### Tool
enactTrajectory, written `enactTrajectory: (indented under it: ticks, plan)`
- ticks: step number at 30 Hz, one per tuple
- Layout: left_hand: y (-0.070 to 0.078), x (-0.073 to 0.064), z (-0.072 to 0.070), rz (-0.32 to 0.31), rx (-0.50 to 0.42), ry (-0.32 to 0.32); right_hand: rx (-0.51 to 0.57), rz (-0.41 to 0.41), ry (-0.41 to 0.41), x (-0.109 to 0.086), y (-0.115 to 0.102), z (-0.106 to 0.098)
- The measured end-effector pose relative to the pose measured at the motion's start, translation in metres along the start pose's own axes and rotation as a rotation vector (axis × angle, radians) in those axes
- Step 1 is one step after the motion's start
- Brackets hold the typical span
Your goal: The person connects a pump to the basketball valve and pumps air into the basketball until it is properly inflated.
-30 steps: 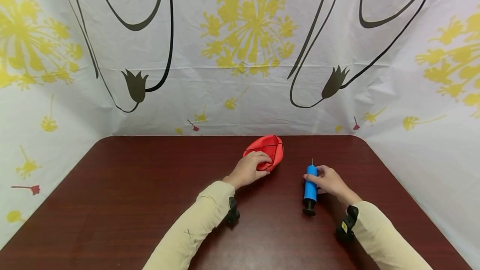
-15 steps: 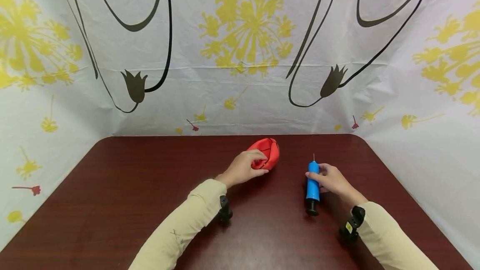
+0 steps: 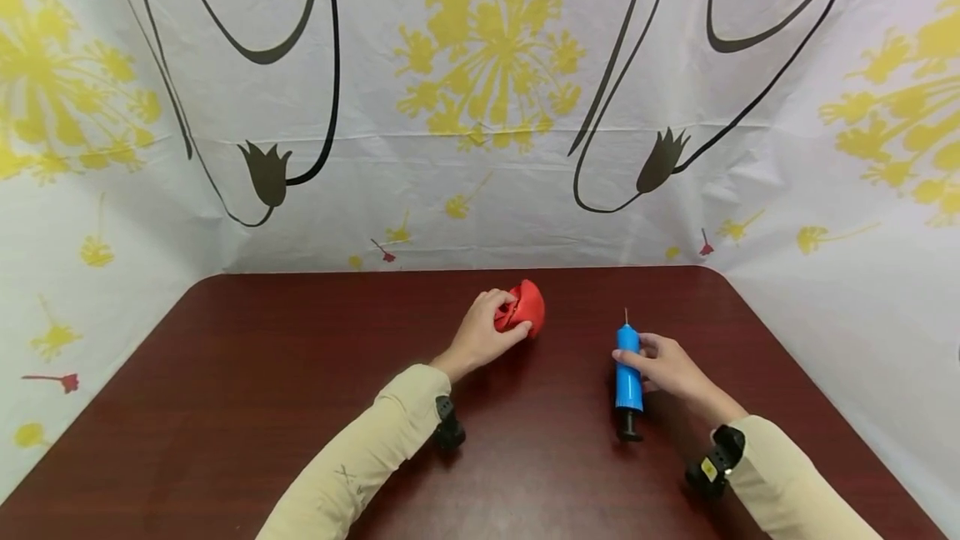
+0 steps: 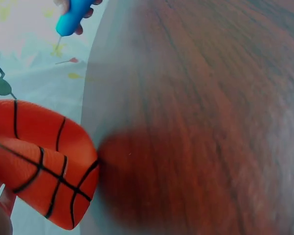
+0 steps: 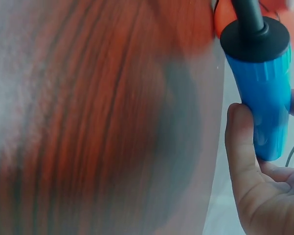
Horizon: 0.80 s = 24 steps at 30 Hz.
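Note:
A deflated red basketball [image 3: 531, 307] with black seams hangs over the far middle of the table, gripped by my left hand [image 3: 483, 330]. Its skin is folded and caved in, as the left wrist view shows on the ball [image 4: 49, 166]. To the right, my right hand [image 3: 670, 367] holds a blue hand pump [image 3: 628, 369] round its barrel, thumb on the near side. The thin metal needle [image 3: 626, 317] points away from me, and the black handle [image 5: 257, 36] is at the near end. Needle and ball are apart.
The dark reddish-brown table [image 3: 225, 407] has rounded far corners. Behind it and at both sides hangs a white sheet [image 3: 465, 173] with yellow and dark plant prints. Black wrist cameras are strapped over both pale sleeves [image 3: 367, 444].
My left hand has shifted slightly left and turned the ball, so its hollow now faces toward the hand. The right hand has moved a little right with the pump.

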<state>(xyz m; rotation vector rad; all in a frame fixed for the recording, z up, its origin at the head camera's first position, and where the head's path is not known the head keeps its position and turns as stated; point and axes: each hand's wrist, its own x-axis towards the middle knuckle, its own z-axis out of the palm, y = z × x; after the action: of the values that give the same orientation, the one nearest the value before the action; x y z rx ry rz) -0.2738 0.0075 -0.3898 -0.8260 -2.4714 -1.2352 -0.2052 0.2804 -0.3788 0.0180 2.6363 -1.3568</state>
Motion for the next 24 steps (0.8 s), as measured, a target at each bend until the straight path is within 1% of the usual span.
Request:
enactTrajectory:
  ticks: [4, 7, 10, 13, 16, 19, 24]
  plan:
    - [-0.003, 0.000, 0.007, -0.049, -0.041, 0.067, -0.015, -0.013, -0.004, -0.002, -0.003, 0.003]
    - [-0.002, 0.001, 0.011, -0.056, -0.081, 0.087, -0.019, -0.014, -0.001, -0.004, -0.005, 0.004]
    - [0.000, 0.000, 0.016, -0.045, -0.079, 0.061, -0.012, -0.018, 0.005, -0.006, -0.007, 0.005]
    - [0.001, -0.003, 0.021, -0.066, -0.053, 0.021, -0.001, -0.030, 0.012, -0.008, -0.009, 0.005]
    - [0.001, -0.007, 0.025, -0.088, -0.049, 0.020, 0.010, -0.046, 0.011, -0.009, -0.011, 0.005]
    - [0.002, -0.007, 0.028, -0.068, -0.048, 0.063, 0.022, -0.062, 0.008, -0.010, -0.014, 0.005]
    - [0.002, -0.004, 0.031, -0.029, -0.028, 0.183, 0.034, -0.084, 0.000, -0.014, -0.021, 0.006]
